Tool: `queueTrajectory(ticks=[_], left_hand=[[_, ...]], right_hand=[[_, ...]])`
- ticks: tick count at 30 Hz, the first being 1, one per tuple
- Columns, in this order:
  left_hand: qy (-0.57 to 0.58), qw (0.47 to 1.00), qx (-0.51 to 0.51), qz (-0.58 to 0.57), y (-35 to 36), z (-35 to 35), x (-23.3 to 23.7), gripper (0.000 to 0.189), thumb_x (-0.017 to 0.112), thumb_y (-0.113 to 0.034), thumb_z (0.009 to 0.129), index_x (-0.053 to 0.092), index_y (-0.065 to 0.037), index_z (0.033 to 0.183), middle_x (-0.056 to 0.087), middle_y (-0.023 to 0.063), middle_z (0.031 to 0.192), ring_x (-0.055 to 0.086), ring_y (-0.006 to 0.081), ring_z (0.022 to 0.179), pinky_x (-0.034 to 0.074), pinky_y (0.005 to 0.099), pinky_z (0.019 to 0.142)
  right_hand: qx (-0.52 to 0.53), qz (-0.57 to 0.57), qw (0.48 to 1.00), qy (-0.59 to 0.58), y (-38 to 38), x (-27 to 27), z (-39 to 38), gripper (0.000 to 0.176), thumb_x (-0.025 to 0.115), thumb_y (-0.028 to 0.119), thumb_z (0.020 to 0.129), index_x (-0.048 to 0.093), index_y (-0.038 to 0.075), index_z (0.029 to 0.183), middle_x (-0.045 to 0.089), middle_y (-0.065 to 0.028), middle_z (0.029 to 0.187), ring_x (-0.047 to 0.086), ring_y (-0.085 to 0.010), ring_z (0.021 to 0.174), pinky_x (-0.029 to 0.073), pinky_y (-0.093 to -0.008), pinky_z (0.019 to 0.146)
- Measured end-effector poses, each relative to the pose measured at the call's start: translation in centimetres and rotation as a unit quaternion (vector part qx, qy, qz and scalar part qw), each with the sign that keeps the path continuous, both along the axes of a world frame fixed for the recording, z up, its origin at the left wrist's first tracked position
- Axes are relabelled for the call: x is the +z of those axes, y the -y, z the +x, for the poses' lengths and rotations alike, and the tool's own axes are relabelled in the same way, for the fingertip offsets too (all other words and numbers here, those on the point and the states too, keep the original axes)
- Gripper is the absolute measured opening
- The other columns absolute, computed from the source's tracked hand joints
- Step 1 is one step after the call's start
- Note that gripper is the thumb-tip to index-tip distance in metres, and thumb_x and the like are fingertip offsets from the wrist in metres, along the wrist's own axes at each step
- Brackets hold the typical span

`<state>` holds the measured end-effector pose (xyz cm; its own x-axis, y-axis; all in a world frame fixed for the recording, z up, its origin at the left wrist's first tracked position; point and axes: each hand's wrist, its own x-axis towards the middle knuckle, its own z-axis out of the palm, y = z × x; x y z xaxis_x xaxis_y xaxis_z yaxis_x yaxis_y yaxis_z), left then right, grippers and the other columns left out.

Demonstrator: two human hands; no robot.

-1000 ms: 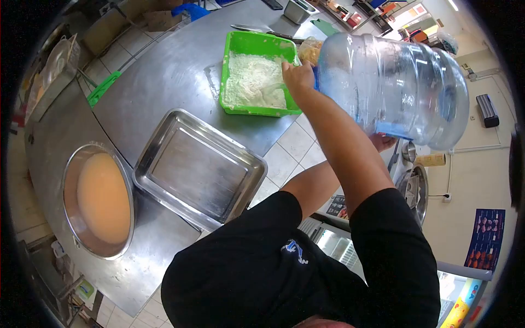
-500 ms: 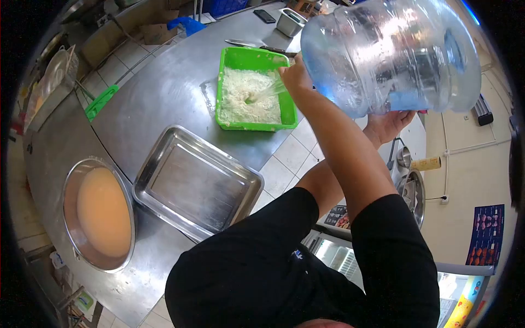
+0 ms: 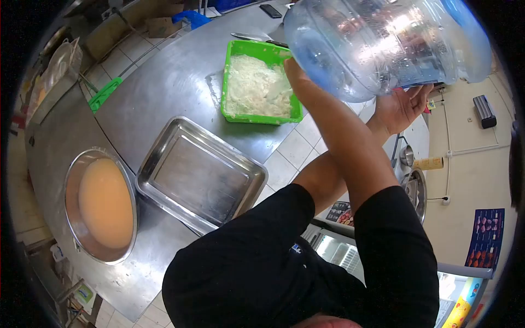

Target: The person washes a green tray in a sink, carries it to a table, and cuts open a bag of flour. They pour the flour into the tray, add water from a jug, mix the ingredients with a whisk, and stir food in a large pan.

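Note:
A large clear plastic water jug (image 3: 377,44) is tilted on its side, its neck end toward a green tub (image 3: 254,118). My right hand (image 3: 296,74) holds the jug near its neck, with the fingers partly hidden. My left hand (image 3: 402,109) supports the jug from below, palm up against its side, my forearms crossing. White flour-like powder (image 3: 257,87) fills the tub, clumped and wet-looking in places. A faint, blurred streak of water shows over the tub's right side.
A shallow metal tray (image 3: 202,169) lies on the steel table (image 3: 164,93). Left of it stands a metal bowl (image 3: 71,208) of orange liquid (image 3: 106,202). A knife (image 3: 249,37) lies behind the tub, and a phone (image 3: 270,11) farther back.
The jug has shifted slightly up and its base has swung higher in view. The clear water stream and the hollow it made in the powder no longer show distinctly. The view has shifted slightly.

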<state>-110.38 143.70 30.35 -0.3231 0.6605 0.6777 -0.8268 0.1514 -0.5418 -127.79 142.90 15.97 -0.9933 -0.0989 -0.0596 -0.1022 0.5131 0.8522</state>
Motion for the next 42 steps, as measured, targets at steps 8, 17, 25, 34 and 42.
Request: queueTrajectory(ticks=[8,17,25,34,42], left_hand=[[-0.094,0.985,0.113,-0.086,2.4,2.8,0.3,0.051,0.032,-0.049,0.103,0.05,-0.011,0.132,0.055,0.0167,0.136,0.06,0.0302,0.115,0.05,0.0435,0.094],[-0.547,0.744,0.093,-0.372,17.2,9.3,-16.8,0.056,0.035,-0.042,0.105,0.035,-0.005,0.147,0.054,0.0137,0.13,0.057,0.0241,0.112,0.044,0.0395,0.1],[-0.484,0.555,0.257,-0.626,44.7,16.2,-17.5,0.054,0.036,-0.042,0.105,0.044,-0.003,0.141,0.06,0.0102,0.123,0.059,0.016,0.105,0.045,0.0293,0.093],[-0.411,0.451,0.464,-0.642,57.4,26.1,-14.4,0.04,0.051,-0.034,0.1,0.055,-0.001,0.123,0.063,0.0111,0.11,0.061,0.02,0.102,0.046,0.0319,0.085],[-0.586,0.416,0.427,-0.549,54.5,17.1,-16.5,0.033,0.074,-0.014,0.084,0.045,-0.007,0.07,0.059,0.0102,0.085,0.059,0.0222,0.085,0.05,0.037,0.082]], right_hand=[[0.006,0.073,0.997,-0.002,-1.7,3.6,-1.5,0.02,0.054,0.017,0.093,0.063,0.015,0.111,0.073,-0.0031,0.085,0.071,-0.0204,0.086,0.034,-0.0499,0.104],[0.035,0.063,0.993,-0.094,0.6,9.3,-0.2,0.015,0.055,0.016,0.091,0.064,0.017,0.104,0.073,-0.0019,0.081,0.071,-0.0208,0.081,0.033,-0.0473,0.105],[0.029,-0.383,0.898,-0.214,-6.1,10.4,1.2,0.025,0.053,0.015,0.089,0.061,0.008,0.112,0.069,-0.0171,0.097,0.065,-0.0374,0.091,0.046,-0.0474,0.089],[-0.155,-0.764,0.592,-0.202,-28.1,13.8,13.2,0.042,0.067,0.02,0.087,0.061,0.003,0.124,0.067,-0.0129,0.111,0.064,-0.0215,0.096,0.049,-0.038,0.091],[-0.014,-0.743,0.401,-0.536,5.9,18.3,47.9,0.055,0.081,0.022,0.076,0.055,0.004,0.12,0.065,-0.0068,0.089,0.061,-0.017,0.086,0.049,-0.0315,0.084]])
